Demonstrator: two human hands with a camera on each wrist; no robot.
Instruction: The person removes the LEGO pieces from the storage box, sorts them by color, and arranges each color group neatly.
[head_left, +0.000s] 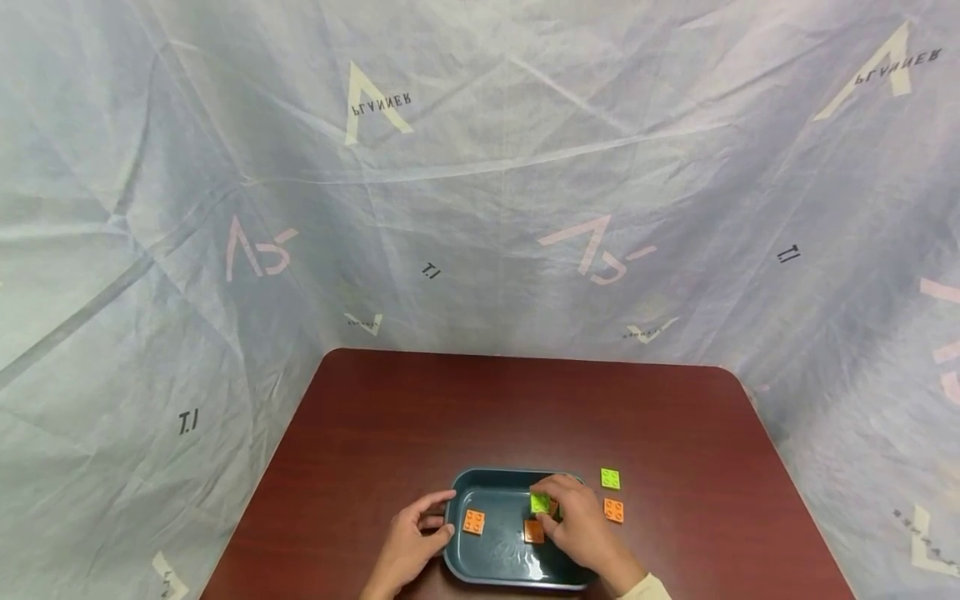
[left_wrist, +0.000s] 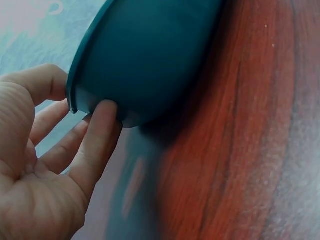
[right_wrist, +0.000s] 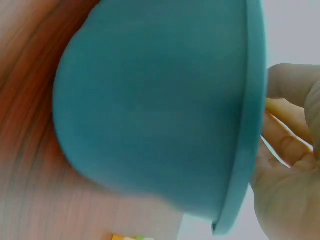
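A dark blue-green tray [head_left: 487, 579] stands on the table near its front edge. My left hand [head_left: 411, 533] holds the tray's left end, its fingertips against the outer wall [left_wrist: 145, 55] in the left wrist view. Inside the tray, my right hand [head_left: 581, 521] pinches a green toy brick [head_left: 540, 502] between thumb and fingers. An orange brick [head_left: 473, 522] lies at the tray's left side, and another orange brick [head_left: 533, 532] lies just below the green one. Part of a further orange piece shows beside the right fingers. In the right wrist view the tray wall [right_wrist: 155, 100] hides the fingertips.
Right of the tray, a green brick [head_left: 611, 478] and an orange brick [head_left: 613, 510] lie on the reddish-brown table [head_left: 525, 408]. Grey printed cloth [head_left: 487, 250] hangs around the table's back and sides.
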